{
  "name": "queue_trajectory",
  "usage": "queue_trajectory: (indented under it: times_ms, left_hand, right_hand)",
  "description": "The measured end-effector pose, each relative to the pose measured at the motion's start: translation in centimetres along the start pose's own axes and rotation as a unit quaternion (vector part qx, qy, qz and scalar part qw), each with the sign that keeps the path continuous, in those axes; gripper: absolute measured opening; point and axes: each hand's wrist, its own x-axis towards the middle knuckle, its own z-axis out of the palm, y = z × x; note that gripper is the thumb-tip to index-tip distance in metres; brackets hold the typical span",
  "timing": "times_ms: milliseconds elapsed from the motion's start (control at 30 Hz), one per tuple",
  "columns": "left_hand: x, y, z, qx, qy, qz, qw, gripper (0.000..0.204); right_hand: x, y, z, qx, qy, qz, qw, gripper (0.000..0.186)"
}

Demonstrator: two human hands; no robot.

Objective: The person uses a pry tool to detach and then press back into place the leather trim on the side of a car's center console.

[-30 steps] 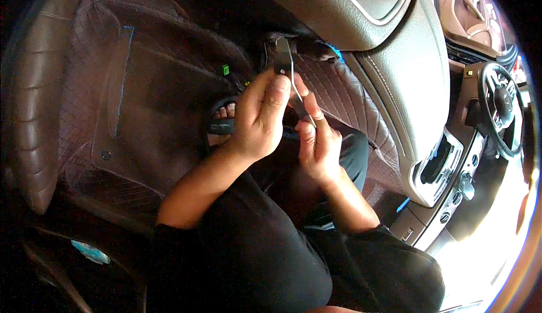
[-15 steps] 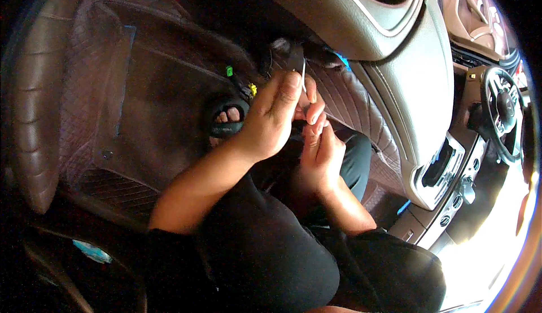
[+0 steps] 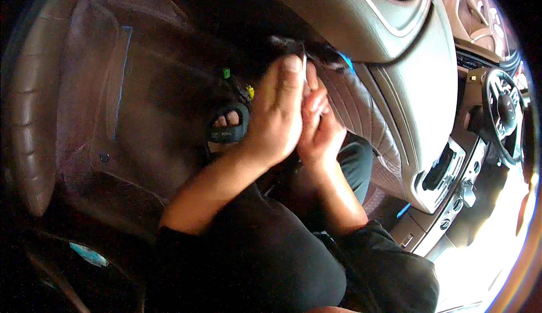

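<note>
In front of me, above the footwell, my left hand (image 3: 278, 107) is closed, its thumb pointing away from me. A thin white strip (image 3: 305, 66) stands out beside the thumb tip, pinched between thumb and fingers; its lower part is hidden. Just right of it, my right hand (image 3: 322, 127) is closed with the fingertips pressed against the left hand's fingers. What the right fingers hold, if anything, is hidden. Left of the hands, a green connector (image 3: 227, 73) and a yellow connector (image 3: 250, 92) sit near dark wiring.
A foot in a black sandal (image 3: 230, 127) rests on the brown floor mat (image 3: 158, 93). A beige centre console (image 3: 418, 87) runs along the right, with the steering wheel (image 3: 505, 110) beyond it. A brown quilted seat edge (image 3: 35, 98) curves along the left.
My right hand has moved up and closer against the left hand, its fingers now overlapping the left fingers. The left hand has shifted slightly upward, still pinching the white strip.
</note>
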Motion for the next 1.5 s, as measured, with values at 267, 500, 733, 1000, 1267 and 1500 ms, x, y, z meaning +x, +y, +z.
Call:
queue_trajectory:
  times_ms: [267,500,733,1000,1267,1500]
  left_hand:
    - [-1.4,-0.3,-1.0,-0.054,-0.095,0.003,0.994,0.037]
    - [-0.1,2.2,-2.0,0.497,0.05,0.461,0.733,0.028]
    - [0.2,1.1,-2.1,0.665,-0.035,0.538,0.517,0.034]
    - [-2.2,4.8,-1.2,0.621,-0.048,0.396,0.675,0.031]
    - [-3.0,3.8,-0.4,0.422,-0.094,0.169,0.886,0.02]
    - [-3.0,4.7,0.9,0.343,-0.033,0.068,0.936,0.024]
  right_hand:
    - [0.6,0.0,-3.4,0.029,-0.114,-0.06,0.991,0.024]
    - [-5.7,0.8,-5.9,0.197,-0.117,-0.012,0.973,0.014]
    - [-4.8,-0.2,-5.0,0.251,-0.118,-0.081,0.957,0.028]
    - [-3.6,-3.4,-6.0,0.275,-0.106,0.019,0.955,0.031]
    - [-3.0,-6.5,-8.7,0.519,-0.277,0.317,0.744,0.022]
    - [0.0,-9.2,-10.5,0.565,-0.354,0.38,0.641,0.036]
